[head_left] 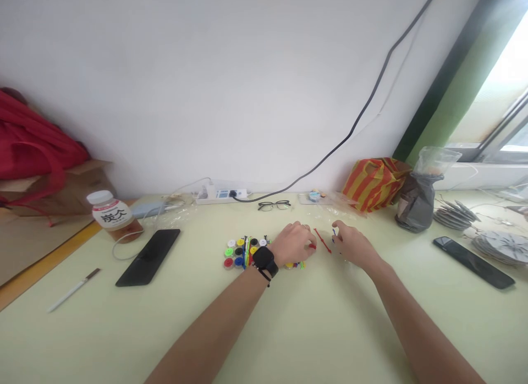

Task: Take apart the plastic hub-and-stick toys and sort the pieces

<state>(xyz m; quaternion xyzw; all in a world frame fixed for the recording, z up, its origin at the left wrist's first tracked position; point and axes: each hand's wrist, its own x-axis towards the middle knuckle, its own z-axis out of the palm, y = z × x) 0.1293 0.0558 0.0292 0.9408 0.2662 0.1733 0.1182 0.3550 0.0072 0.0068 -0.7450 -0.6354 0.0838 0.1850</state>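
Note:
My left hand (292, 243), with a black watch (265, 261) on its wrist, is closed in a pinch on a small red piece (312, 246). My right hand (350, 242) has its fingers closed around a thin blue strip (334, 232), whose ends show beside the fingertips. Between the two hands a thin red strip (322, 240) lies slantwise on the table. Under and left of my left hand are rows of small round discs, among them a green disc (229, 252) and a red disc (228, 263), with coloured strips lying over them. My left hand hides part of these rows.
On the pale green table (289, 340), a black phone (149, 257), a drink bottle (113, 214) and a white pen-like stick (74, 290) lie left. Behind are glasses (274, 206) and a power strip (221, 196). Rightward are a striped bag (373, 181), a grey bag (417, 202) and another phone (473, 262).

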